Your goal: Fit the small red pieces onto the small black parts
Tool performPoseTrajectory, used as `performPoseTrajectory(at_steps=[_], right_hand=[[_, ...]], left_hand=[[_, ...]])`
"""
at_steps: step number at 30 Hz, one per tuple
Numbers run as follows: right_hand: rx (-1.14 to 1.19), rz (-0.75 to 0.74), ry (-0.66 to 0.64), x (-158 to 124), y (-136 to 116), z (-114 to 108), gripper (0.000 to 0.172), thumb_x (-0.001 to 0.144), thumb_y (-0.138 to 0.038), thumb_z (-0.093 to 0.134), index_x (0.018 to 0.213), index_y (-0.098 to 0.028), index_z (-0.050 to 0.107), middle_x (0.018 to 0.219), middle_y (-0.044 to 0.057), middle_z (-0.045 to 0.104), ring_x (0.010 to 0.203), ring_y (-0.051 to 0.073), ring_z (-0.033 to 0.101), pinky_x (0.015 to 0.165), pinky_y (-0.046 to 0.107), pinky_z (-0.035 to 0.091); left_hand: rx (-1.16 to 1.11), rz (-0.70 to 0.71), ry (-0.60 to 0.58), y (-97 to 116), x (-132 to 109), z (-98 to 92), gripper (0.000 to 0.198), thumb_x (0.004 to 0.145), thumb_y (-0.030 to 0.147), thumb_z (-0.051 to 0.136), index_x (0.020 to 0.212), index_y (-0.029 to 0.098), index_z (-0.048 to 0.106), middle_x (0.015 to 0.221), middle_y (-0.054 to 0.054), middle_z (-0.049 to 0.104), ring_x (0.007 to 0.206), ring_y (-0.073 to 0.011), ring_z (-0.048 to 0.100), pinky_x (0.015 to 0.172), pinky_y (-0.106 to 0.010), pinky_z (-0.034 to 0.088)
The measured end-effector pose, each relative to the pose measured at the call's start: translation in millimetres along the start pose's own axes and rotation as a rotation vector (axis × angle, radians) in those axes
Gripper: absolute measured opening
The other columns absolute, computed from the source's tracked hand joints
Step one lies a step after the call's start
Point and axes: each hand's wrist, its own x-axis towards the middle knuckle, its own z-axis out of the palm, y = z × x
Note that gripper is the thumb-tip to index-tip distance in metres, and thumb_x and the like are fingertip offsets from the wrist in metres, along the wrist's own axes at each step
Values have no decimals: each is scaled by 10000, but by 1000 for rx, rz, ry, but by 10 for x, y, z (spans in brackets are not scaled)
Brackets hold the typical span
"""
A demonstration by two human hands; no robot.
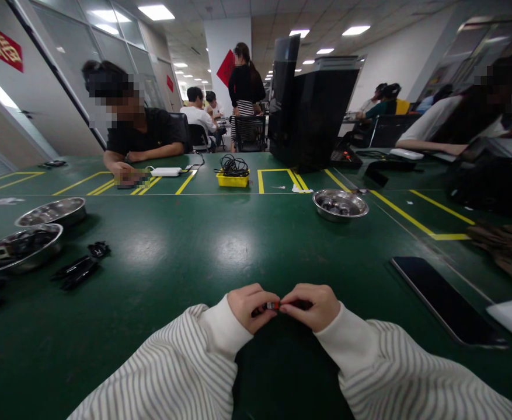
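Note:
My left hand (250, 306) and my right hand (312, 306) meet just above the green table (220, 251), near its front edge. Both are closed in a pinch on one small part (272, 305) with a red and dark body, held between the fingertips of the two hands. Most of the part is hidden by my fingers. Both wrists are covered by striped white sleeves.
Two steel bowls (49, 211) (17, 246) with dark parts stand at the left, loose black parts (79, 269) beside them. Another bowl (340, 204) sits at centre right. A dark phone (446, 300) lies at right. A person (139, 137) sits across the table; a yellow tray of cables (233, 178) and a black machine (310, 111) stand behind.

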Motion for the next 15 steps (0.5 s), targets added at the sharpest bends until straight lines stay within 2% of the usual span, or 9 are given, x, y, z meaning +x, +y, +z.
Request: performPoseTrajectory(at_steps=[3, 6, 8, 11, 13, 15], right_hand=[[-23, 25, -16, 7, -17, -23, 263, 761, -353, 547, 650, -153, 675, 545, 37, 631, 432, 98, 530, 424, 191, 409], [-5, 38, -38, -2, -7, -23, 308, 793, -380, 500, 663, -157, 669, 564, 38, 635, 464, 104, 543, 441, 195, 425], [5, 38, -45, -9, 5, -18, 325, 805, -386, 480, 671, -156, 666, 567, 39, 635, 476, 108, 547, 444, 201, 428], [-3, 39, -51, -14, 11, -17, 324, 820, -361, 460, 676, -153, 662, 560, 39, 629, 477, 113, 544, 446, 207, 421], [-13, 41, -49, -12, 7, -21, 324, 826, -343, 444, 677, -154, 661, 559, 39, 628, 473, 112, 541, 443, 208, 412], [-16, 36, -45, -9, 1, -27, 334, 832, -335, 424, 679, -155, 660, 559, 38, 629, 464, 110, 536, 434, 207, 400]], left_hand=[[142, -3, 36, -167, -4, -95, 207, 756, 245, 504, 908, 165, 620, 680, -21, 577, 525, -77, 523, 479, -157, 418], [319, -127, 96, -463, -17, -287, 214, 777, 285, 487, 910, 190, 625, 713, -21, 591, 587, -89, 550, 535, -168, 423], [422, -292, 119, -691, -30, -464, 223, 782, 304, 474, 904, 195, 625, 760, -25, 602, 629, -96, 560, 580, -175, 422], [534, -640, 107, -995, -59, -775, 240, 774, 297, 459, 934, 190, 602, 856, -32, 607, 676, -109, 562, 626, -183, 409], [568, -896, 83, -1140, -95, -990, 256, 769, 295, 440, 958, 188, 576, 888, -35, 603, 718, -136, 557, 642, -199, 396], [562, -1077, 80, -1232, -146, -1185, 267, 773, 290, 401, 965, 180, 550, 864, -44, 597, 738, -169, 547, 632, -222, 384]])
